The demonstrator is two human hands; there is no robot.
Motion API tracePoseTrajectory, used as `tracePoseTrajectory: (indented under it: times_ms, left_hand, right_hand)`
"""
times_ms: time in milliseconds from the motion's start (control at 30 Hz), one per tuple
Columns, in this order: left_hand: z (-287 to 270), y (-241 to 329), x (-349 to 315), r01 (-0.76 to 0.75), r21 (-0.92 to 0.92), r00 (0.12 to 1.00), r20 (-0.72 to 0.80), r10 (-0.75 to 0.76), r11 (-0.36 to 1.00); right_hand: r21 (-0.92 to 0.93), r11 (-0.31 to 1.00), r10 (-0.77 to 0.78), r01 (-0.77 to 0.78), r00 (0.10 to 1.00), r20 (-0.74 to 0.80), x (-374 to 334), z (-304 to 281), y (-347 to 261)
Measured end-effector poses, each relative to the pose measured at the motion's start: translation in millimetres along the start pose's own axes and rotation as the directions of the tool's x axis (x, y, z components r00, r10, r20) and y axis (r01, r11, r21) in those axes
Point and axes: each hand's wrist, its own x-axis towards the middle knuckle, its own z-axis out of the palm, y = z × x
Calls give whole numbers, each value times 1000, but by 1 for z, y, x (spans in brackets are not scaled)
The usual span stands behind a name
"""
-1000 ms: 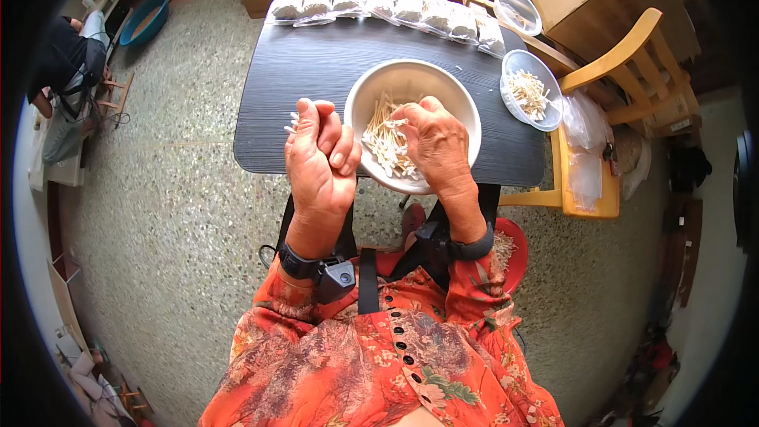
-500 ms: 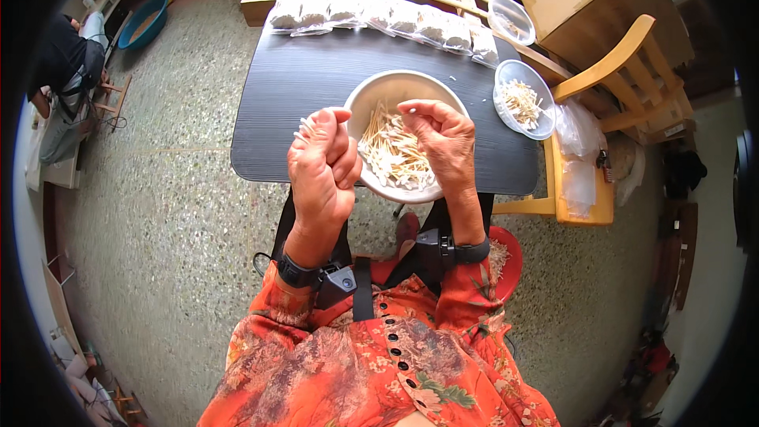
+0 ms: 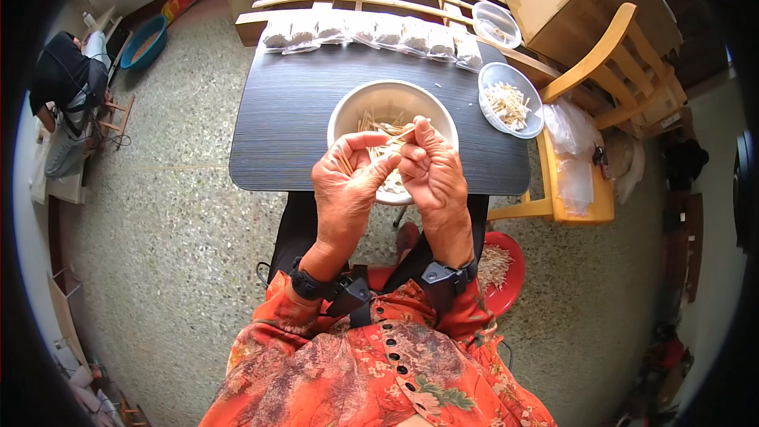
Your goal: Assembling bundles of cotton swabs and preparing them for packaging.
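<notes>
Close together over a pale round bowl (image 3: 395, 95), both of my hands are closed on wooden-stick cotton swabs. My left hand (image 3: 340, 186) holds several cotton swabs (image 3: 345, 163) in its curled fingers, sticks showing beside the palm. My right hand (image 3: 439, 182) pinches a cotton swab (image 3: 405, 134) between thumb and fingertips, slanting toward the left fingertips. Inside the bowl lies a loose heap of cotton swabs (image 3: 393, 183), partly hidden by my hands. The bowl rests at the near edge of the dark table (image 3: 292, 119).
Filled clear bags (image 3: 387, 33) line the table's far edge. A clear bowl of swabs (image 3: 506, 104) stands at the right, near a wooden chair (image 3: 549, 85) holding plastic bags (image 3: 571, 130). A red basin (image 3: 510, 289) is low at my right. A person (image 3: 67, 71) sits far left.
My hands have come together and lower over the bowl. The left hand has turned, so stick ends now show instead of cotton tips; the right hand has rotated with its pinched swab.
</notes>
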Motion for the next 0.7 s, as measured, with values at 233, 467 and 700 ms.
tracePoseTrajectory:
  times_ms: [233,467,700]
  left_hand:
    - [15,1,-11,-56,-120,998,-20,54,991]
    - [18,-6,-14,-138,-104,988,-82,129,985]
    - [10,0,-8,179,-331,982,5,-188,926]
  right_hand:
    - [-65,997,31,-35,998,-56,-16,15,11]
    - [83,996,40,-38,999,-22,-17,6,20]
    - [-123,979,-163,166,986,31,-28,16,20]
